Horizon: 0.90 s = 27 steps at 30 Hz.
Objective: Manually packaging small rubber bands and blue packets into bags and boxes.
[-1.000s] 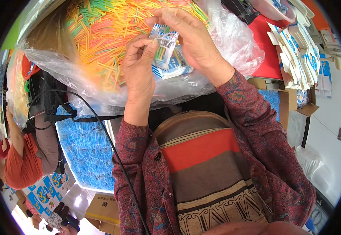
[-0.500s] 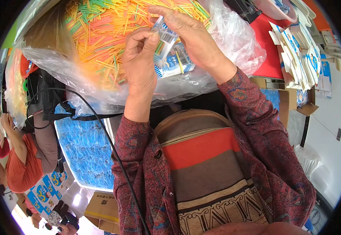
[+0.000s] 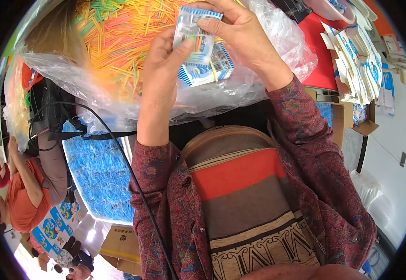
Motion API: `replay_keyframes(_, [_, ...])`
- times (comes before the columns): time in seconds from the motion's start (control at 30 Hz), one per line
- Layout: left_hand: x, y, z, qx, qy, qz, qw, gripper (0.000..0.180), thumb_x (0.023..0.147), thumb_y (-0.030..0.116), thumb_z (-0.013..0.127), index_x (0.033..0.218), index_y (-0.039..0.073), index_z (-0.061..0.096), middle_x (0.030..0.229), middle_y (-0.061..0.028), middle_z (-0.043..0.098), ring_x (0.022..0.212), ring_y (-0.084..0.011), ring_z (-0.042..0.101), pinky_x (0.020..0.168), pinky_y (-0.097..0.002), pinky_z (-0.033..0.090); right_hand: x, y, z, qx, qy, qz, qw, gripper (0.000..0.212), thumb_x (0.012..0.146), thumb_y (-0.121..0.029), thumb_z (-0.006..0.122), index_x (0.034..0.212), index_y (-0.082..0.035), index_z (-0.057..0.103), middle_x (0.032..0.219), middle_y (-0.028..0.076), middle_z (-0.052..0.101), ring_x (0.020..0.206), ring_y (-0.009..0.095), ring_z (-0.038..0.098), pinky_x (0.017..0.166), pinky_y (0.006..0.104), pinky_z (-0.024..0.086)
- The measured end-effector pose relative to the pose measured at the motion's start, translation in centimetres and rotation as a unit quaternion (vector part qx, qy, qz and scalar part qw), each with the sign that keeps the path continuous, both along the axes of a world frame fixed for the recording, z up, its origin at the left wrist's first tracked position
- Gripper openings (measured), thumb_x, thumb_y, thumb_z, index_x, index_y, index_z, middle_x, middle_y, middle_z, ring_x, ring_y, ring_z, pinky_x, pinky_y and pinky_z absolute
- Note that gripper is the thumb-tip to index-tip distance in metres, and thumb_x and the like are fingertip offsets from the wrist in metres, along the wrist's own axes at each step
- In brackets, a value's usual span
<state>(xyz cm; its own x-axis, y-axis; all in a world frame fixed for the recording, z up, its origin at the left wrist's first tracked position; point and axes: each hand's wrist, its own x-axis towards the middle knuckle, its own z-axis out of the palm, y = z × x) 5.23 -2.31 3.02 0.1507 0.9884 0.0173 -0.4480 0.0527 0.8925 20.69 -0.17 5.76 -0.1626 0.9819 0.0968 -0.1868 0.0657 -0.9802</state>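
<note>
Both hands hold a small clear packet (image 3: 194, 39) with a blue-and-white printed card and a few coloured sticks inside. My left hand (image 3: 162, 70) grips its lower left side with the thumb on its face. My right hand (image 3: 240, 35) pinches its top edge from the right. Under the packet lies a blue-and-white striped pack (image 3: 207, 70). Behind the hands a big heap of thin coloured sticks (image 3: 119, 37), orange, yellow, green and pink, fills a clear plastic bag (image 3: 240, 93).
A stack of flat blue-and-white cards (image 3: 359, 60) sits on a red surface (image 3: 319, 51) at the right. A blue-patterned bin (image 3: 98, 172) and cardboard boxes (image 3: 121, 245) stand lower left. Another person in an orange top (image 3: 21, 200) is at the left edge. A black cable (image 3: 119, 154) crosses my sleeve.
The packet has risen a little between my hands, and my right fingers have shifted along its top edge. The left hand keeps its grip.
</note>
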Motion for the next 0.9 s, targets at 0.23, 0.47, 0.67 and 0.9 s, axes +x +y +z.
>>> replay_keyframes(0.23, [-0.3, 0.2, -1.7, 0.023, 0.016, -0.018, 0.999, 0.017, 0.088, 0.004, 0.068, 0.102, 0.000, 0.059, 0.093, -0.0056, 0.067, 0.082, -0.0089, 0.062, 0.076, -0.0227, 0.049, 0.5, -1.0, -1.5, -0.022, -0.009, -0.001, 1.000, 0.031, 0.092, -0.021, 0.065, 0.115, 0.001, 0.065, 0.102, 0.003, 0.067, 0.090, 0.008, 0.062, 0.082, 0.0258, 0.050])
replay_keyframes(0.47, [-0.1, -0.2, -1.8, 0.030, 0.100, 0.004, 0.994, 0.013, 0.088, 0.002, 0.067, 0.099, 0.000, 0.060, 0.093, -0.0051, 0.067, 0.083, -0.0084, 0.061, 0.076, -0.0221, 0.048, 1.4, -2.5, -2.0, -0.030, -0.137, -0.013, 0.990, 0.025, 0.089, -0.022, 0.070, 0.108, -0.005, 0.069, 0.081, -0.005, 0.065, 0.069, 0.002, 0.056, 0.060, 0.0200, 0.046])
replay_keyframes(0.67, [1.7, -1.5, -0.5, 0.047, 0.144, -0.016, 0.988, 0.014, 0.089, 0.002, 0.065, 0.103, 0.000, 0.063, 0.098, -0.0070, 0.067, 0.088, -0.0125, 0.061, 0.077, -0.0254, 0.048, 6.5, -4.1, -1.1, -0.028, -0.096, -0.080, 0.992, 0.021, 0.087, -0.022, 0.071, 0.101, -0.006, 0.072, 0.083, -0.002, 0.069, 0.069, 0.002, 0.057, 0.059, 0.0194, 0.045])
replay_keyframes(0.9, [-0.1, -0.9, -3.5, 0.367, 0.567, 0.065, 0.735, 0.026, 0.080, 0.012, 0.071, 0.105, 0.006, 0.066, 0.103, -0.0093, 0.064, 0.099, -0.0294, 0.058, 0.089, -0.0391, 0.043, 17.9, 0.3, -2.5, -0.009, -0.265, -0.320, 0.909, 0.023, 0.086, -0.024, 0.071, 0.098, -0.004, 0.072, 0.084, 0.000, 0.070, 0.069, 0.005, 0.059, 0.060, 0.0221, 0.046])
